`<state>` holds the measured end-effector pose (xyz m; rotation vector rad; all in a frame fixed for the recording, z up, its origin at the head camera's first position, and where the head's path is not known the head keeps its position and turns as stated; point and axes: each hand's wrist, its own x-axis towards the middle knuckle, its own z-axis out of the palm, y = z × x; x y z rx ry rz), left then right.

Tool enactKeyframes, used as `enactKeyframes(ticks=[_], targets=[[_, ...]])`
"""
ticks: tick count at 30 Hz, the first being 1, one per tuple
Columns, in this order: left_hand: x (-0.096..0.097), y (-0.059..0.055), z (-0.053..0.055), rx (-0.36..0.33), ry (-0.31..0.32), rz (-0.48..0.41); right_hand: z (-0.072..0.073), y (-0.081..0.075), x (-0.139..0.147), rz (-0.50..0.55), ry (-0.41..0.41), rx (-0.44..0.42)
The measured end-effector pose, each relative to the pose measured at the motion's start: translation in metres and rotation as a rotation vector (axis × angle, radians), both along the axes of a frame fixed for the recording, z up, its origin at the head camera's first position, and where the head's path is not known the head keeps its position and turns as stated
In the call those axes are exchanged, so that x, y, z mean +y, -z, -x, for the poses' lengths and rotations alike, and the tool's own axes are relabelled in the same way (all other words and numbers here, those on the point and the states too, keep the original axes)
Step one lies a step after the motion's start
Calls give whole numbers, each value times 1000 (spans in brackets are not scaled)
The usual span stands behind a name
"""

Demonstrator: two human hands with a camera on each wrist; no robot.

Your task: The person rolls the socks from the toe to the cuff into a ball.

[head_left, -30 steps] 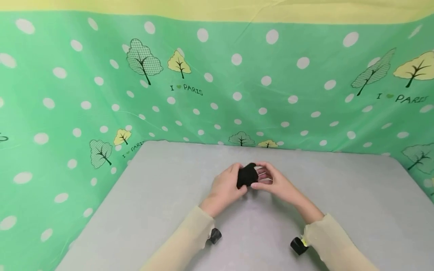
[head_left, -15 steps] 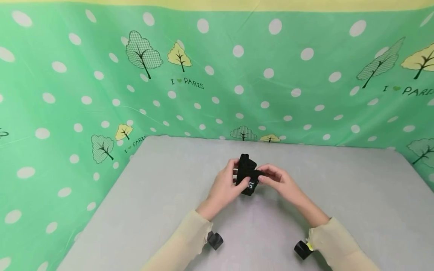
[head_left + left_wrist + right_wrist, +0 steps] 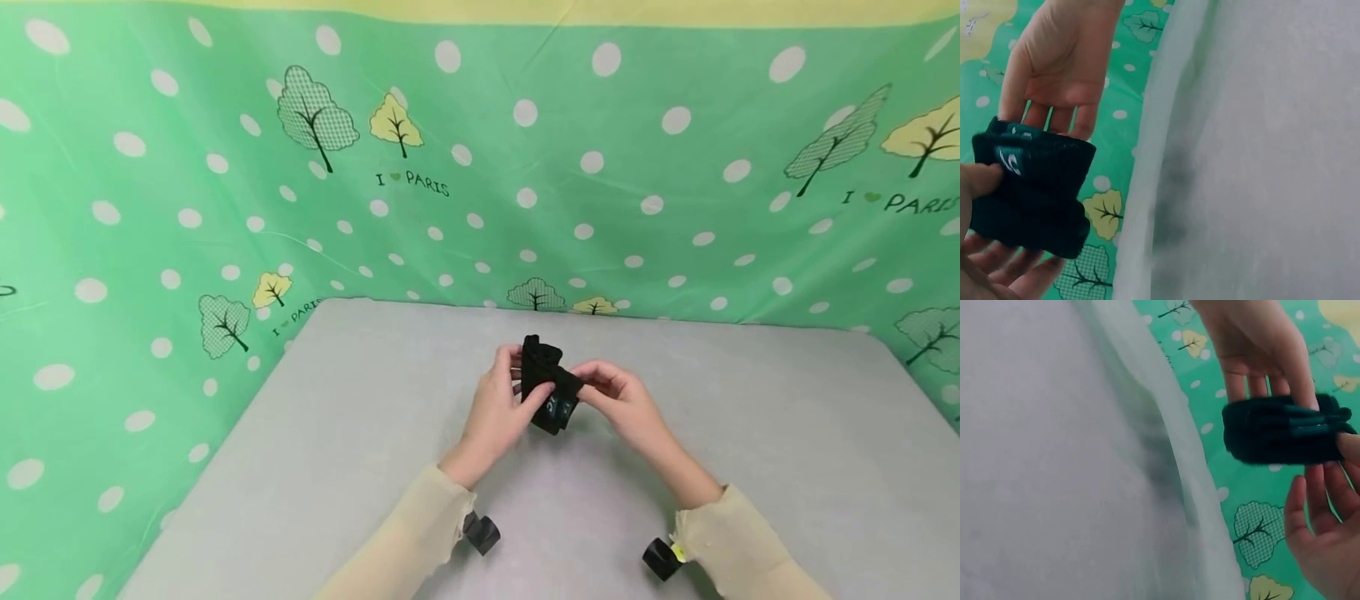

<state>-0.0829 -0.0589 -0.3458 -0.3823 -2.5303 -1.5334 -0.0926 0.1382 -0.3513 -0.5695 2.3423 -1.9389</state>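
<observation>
A folded black cloth bundle (image 3: pixel 542 367) with pale lettering is held up between both hands over the grey table. My left hand (image 3: pixel 491 421) grips its left side, thumb pressed on the front near the lettering and fingers behind. At the bundle's right edge, a raised flap is pinched between the thumb and fingers of my right hand (image 3: pixel 630 408). The left wrist view shows the cloth (image 3: pixel 1035 194) layered, with a label by the thumb. Stacked folds of the cloth (image 3: pixel 1272 434) show in the right wrist view.
The grey tabletop (image 3: pixel 360 400) extends around both hands. Behind and to the left hangs a green dotted curtain (image 3: pixel 450 108) printed with trees. A small black cylinder (image 3: pixel 482 533) sits at the left cuff, another black cylinder (image 3: pixel 662 558) at the right cuff.
The bundle was compact and mostly covered by the left hand; it has since been turned, showing its lettering. The right hand went from loosely beside it to pinching and pulling up an edge.
</observation>
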Motion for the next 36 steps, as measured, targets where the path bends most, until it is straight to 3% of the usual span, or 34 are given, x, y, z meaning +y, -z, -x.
enactKeyframes(ticks=[3,6,9,15,19,24,30,36], targets=[[2,0,0,20,-49,14,-2,-2,-8,-22,73,49],[3,0,-2,39,-66,84,-3,-3,-15,-40,129,72],[3,-1,-5,65,-43,149,-4,-4,-20,-54,168,69],[2,-1,-7,48,23,167,-4,-2,-23,-62,222,75],[1,0,-6,38,37,188,-5,1,-21,-54,209,74],[3,2,-3,73,46,223,-10,0,-13,-40,200,24],[8,2,1,76,60,222,-12,-4,0,-7,104,-25],[9,1,3,41,133,221,-9,-10,9,-82,14,-20]])
